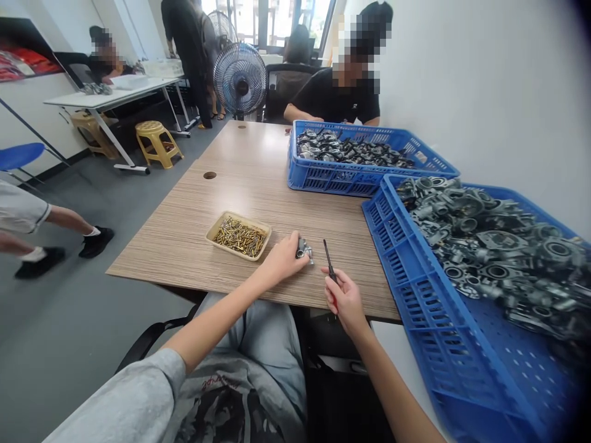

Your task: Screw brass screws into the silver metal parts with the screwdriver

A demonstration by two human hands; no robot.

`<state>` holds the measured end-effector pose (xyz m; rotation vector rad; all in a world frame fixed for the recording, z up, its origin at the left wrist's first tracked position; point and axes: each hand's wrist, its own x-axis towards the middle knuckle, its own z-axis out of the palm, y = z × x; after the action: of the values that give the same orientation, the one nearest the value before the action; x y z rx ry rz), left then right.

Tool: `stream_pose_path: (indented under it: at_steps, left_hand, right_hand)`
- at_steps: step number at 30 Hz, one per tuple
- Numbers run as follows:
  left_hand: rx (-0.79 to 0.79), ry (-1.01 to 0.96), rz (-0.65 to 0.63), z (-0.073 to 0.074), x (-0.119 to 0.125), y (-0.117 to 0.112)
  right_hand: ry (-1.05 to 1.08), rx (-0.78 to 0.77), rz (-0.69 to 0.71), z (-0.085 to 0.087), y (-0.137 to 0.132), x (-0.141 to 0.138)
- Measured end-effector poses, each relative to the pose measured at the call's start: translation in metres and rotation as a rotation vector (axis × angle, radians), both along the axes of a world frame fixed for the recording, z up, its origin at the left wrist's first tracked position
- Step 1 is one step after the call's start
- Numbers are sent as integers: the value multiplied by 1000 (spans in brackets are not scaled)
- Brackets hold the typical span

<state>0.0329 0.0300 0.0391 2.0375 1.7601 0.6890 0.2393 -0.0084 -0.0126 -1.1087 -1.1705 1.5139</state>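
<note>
On the wood-grain table, my left hand (285, 258) is closed around a small grey metal casting (303, 250), which looks like a carburetor body; the fingers cover part of it. My right hand (344, 298) grips a screwdriver (330, 263) with a red and black handle, its dark shaft pointing up and away from me. The screwdriver's tip is apart from the casting, to its right. Left of my left hand stands a cream tray (210, 235) filled with small brass-coloured parts, too small to name exactly.
A blue crate (418, 295) heaped with similar metal castings stands at the right. Behind it, another blue crate (332, 178) holds more castings. A person (344, 92) sits across the table (184, 215). A fan (241, 80) stands beyond. Someone's legs (69, 221) show at left.
</note>
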Motion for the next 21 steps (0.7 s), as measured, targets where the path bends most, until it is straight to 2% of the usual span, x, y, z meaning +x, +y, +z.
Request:
stream_pose_path:
  at_steps: [3, 6, 12, 15, 21]
  left_hand:
    - [72, -156, 77, -12, 5, -13]
    - [119, -209, 116, -19, 7, -26]
    - [81, -407, 181, -30, -1, -51]
    - [112, -397, 222, -36, -3, -64]
    - [211, -291, 201, -44, 1, -81]
  right_hand:
    - [5, 5, 3, -1, 0, 1]
    - [7, 4, 7, -1, 0, 2]
    - [-13, 6, -4, 0, 0, 2]
    - [-17, 6, -6, 3, -1, 1]
    - [-31, -11, 0, 4, -2, 1]
